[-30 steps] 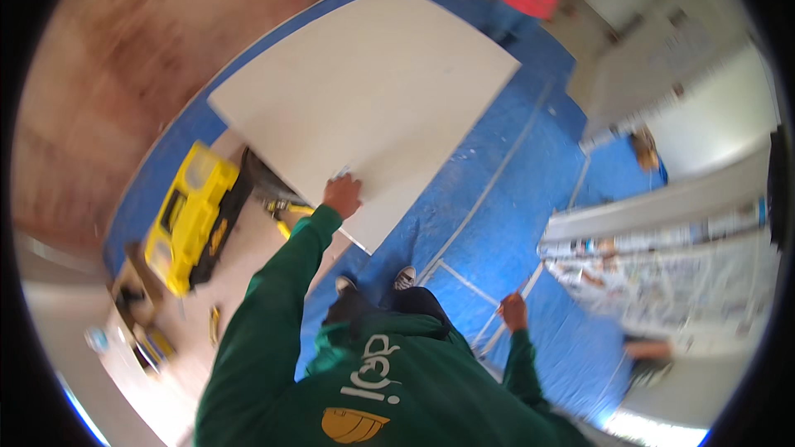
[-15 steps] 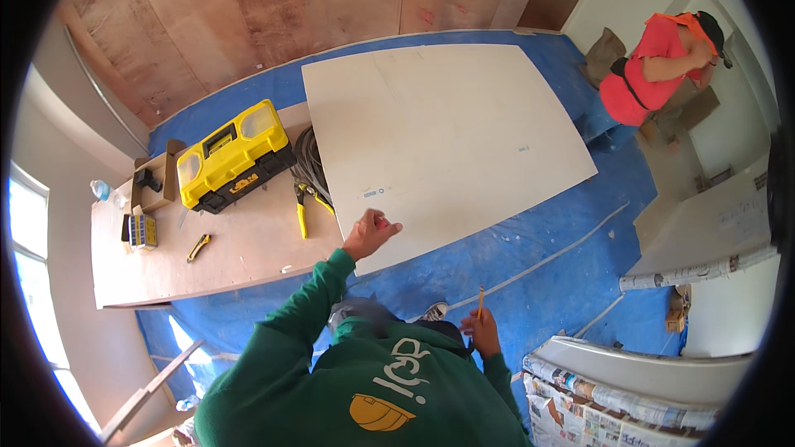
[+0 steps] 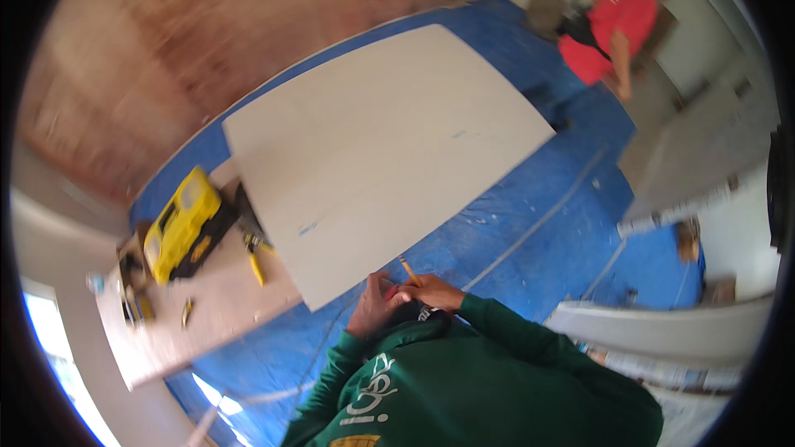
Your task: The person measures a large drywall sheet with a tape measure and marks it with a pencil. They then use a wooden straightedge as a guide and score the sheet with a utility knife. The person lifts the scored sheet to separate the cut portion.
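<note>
Orange pencil (image 3: 410, 270), pinched by your right fingers (image 3: 416, 291), could slip if adjacent left fingers (image 3: 376, 285), clutching something red (image 3: 392, 290), bump it.

A wooden bench (image 3: 228, 308) carries a white board (image 3: 381, 157), yellow toolbox (image 3: 184, 223), yellow-handled cutters (image 3: 257, 270) and knife (image 3: 187, 312).

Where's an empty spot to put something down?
The white board has a wide bare middle. The wooden top lies bare between the yellow-handled tool and the yellow cutter. It's crowded left, where the yellow toolbox sits near a small box.
</note>
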Demonstrator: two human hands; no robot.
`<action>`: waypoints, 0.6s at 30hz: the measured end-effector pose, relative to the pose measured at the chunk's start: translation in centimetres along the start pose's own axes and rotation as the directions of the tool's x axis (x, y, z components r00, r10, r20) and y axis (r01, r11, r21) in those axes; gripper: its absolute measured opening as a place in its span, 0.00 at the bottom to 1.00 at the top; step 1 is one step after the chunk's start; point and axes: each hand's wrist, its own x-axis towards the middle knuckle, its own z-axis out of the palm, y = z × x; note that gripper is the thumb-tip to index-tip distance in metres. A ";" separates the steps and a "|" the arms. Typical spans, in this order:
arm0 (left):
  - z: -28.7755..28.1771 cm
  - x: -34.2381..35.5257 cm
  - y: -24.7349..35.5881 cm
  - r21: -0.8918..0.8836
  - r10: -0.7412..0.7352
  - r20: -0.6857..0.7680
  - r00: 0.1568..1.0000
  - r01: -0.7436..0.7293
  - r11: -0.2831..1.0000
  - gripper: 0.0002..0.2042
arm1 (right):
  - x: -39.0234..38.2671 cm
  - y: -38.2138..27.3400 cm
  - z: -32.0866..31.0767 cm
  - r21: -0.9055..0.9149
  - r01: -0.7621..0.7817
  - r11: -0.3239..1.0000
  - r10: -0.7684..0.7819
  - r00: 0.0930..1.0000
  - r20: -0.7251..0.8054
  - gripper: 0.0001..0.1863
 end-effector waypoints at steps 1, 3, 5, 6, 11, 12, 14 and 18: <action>-0.3 1.0 0.6 0.104 0.043 0.028 0.999 -0.045 0.994 0.42 | 0.8 0.1 -0.7 0.002 0.006 1.000 -0.006 1.000 -0.007 0.19; -0.8 2.7 1.5 0.135 -0.002 0.174 0.985 -0.022 0.991 0.47 | 1.9 0.3 -1.7 -0.056 -0.056 0.997 0.056 0.998 -0.001 0.19; -1.2 4.3 1.9 0.157 -0.053 0.236 0.970 0.015 0.988 0.44 | 2.2 0.3 -2.7 0.003 -0.057 0.998 0.057 0.998 -0.025 0.18; -1.3 5.0 1.8 0.218 -0.009 0.229 0.973 -0.042 0.975 0.41 | 2.0 0.3 -3.5 0.033 -0.098 0.995 0.099 0.994 -0.034 0.18; -6.7 5.6 -1.3 0.448 -0.139 0.187 0.973 0.042 0.893 0.23 | 0.5 0.7 -11.7 0.334 0.060 0.941 0.024 0.970 -0.242 0.18; -9.0 5.4 -2.4 0.502 -0.130 0.231 0.964 -0.003 0.865 0.21 | -0.2 1.1 -15.4 0.262 0.128 0.956 -0.042 0.949 -0.312 0.14; -13.4 4.1 -4.7 0.613 -0.180 0.247 0.952 -0.010 0.790 0.17 | -1.6 2.3 -23.7 -0.501 0.310 0.808 -0.529 0.755 -0.387 0.12; -18.2 2.0 -7.6 0.587 -0.480 -0.005 0.877 0.391 0.709 0.13 | -1.5 5.1 -39.3 0.578 0.614 0.538 0.206 0.569 -0.796 0.14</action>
